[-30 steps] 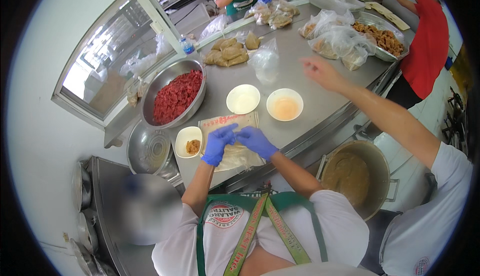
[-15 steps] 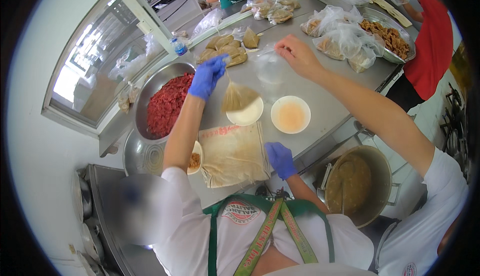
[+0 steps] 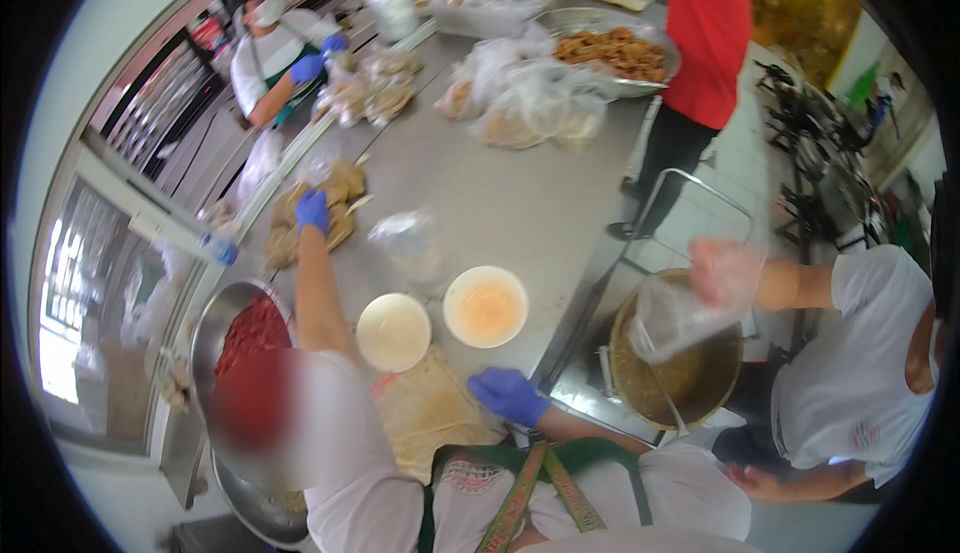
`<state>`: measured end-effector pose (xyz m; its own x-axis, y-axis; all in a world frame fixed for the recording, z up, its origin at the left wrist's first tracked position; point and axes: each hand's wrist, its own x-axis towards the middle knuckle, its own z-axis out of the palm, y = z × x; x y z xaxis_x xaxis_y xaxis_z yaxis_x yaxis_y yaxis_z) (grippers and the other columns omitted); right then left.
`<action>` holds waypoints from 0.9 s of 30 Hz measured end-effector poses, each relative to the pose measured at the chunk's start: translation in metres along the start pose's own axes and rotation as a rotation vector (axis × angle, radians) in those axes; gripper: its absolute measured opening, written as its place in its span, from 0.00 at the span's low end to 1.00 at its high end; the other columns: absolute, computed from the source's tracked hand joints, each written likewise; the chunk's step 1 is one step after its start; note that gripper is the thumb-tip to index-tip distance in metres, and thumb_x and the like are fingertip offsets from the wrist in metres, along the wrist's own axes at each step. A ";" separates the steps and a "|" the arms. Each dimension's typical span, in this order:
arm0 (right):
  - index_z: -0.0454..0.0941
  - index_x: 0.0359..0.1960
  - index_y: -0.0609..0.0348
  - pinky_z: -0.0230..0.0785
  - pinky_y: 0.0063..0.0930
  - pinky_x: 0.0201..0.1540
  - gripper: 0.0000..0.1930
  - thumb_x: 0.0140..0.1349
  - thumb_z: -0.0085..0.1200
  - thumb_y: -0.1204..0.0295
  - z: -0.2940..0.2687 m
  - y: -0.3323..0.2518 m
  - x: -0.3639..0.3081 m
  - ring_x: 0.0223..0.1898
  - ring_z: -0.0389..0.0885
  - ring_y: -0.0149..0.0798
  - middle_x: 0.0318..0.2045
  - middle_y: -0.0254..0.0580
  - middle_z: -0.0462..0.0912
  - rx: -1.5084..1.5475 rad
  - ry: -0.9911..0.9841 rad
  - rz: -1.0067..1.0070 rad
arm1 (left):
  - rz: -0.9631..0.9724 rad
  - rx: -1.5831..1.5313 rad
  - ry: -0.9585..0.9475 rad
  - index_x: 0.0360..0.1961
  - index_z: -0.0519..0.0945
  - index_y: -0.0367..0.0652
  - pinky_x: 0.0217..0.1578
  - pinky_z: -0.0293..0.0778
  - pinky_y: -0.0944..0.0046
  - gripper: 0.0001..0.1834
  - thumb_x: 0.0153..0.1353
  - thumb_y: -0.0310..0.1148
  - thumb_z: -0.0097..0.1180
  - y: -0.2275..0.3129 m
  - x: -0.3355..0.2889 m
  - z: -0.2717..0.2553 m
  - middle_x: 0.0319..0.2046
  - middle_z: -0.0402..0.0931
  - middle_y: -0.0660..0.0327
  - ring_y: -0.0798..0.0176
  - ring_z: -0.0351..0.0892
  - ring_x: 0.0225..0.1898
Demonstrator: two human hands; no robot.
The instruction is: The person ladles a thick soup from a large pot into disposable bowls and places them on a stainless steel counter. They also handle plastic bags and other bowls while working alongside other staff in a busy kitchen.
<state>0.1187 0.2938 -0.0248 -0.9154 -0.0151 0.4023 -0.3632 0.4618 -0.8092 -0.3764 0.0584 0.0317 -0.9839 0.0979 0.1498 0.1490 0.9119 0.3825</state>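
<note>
My left hand (image 3: 312, 211), in a blue glove, is stretched out over a pile of tied plastic bags with brown filling (image 3: 345, 181). Its fingers look bunched; the bag beneath it blends into the pile. Near my body, my right hand (image 3: 508, 396), also blue-gloved, is curled into a fist beside a beige cloth (image 3: 425, 423), its palm hidden. Between my arms stand a white bowl of pale contents (image 3: 394, 333) and a white bowl of orange-tinted liquid (image 3: 486, 307). A clear plastic bag (image 3: 410, 241) lies just beyond them.
Left stands a metal basin of red meat (image 3: 245, 338). At right, a co-worker's bare hand (image 3: 725, 271) holds a clear bag over a large pot (image 3: 680, 378). Farther off are filled bags (image 3: 530, 103), a tray of brown food (image 3: 610, 56) and two more people.
My left hand has carried the hanging filled bag forward to the pile. The co-worker's bare hand has swung from the table to above the pot with a clear bag. My view has shifted right.
</note>
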 end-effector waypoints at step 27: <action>0.82 0.35 0.64 0.71 0.29 0.32 0.15 0.64 0.54 0.62 0.002 -0.026 -0.042 0.27 0.78 0.31 0.28 0.42 0.82 0.238 0.008 0.367 | 0.463 -0.355 0.006 0.39 0.84 0.43 0.46 0.75 0.58 0.21 0.52 0.48 0.62 0.195 -0.188 -0.095 0.38 0.83 0.54 0.52 0.81 0.40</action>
<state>0.1668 0.2806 -0.0214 -0.9903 0.1192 0.0719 -0.0446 0.2177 -0.9750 -0.1529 0.1794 0.1649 -0.8079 0.4512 0.3790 0.5885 0.5849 0.5582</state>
